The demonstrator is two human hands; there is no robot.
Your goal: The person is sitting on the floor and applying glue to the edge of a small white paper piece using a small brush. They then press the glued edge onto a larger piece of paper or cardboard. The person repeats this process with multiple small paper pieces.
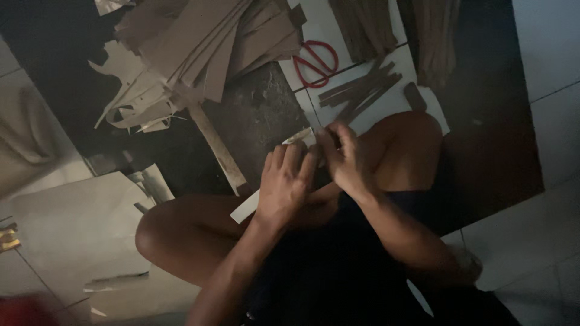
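Seated person folding a pale paper strip [266, 194] over the knees — left hand [284, 184] pressing it flat, right hand [344, 160] pinching its upper end; the fold next calls for a firm crease — red scissors [315, 62] lie beyond.

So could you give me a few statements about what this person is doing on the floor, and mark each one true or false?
1. Both hands, left hand and right hand, hold a pale paper strip. True.
2. The scissors have blue handles. False: they are red.
3. The scissors are in the right hand. False: they lie on the floor, apart from both hands.
4. A pile of cardboard pieces lies beyond the knees. True.
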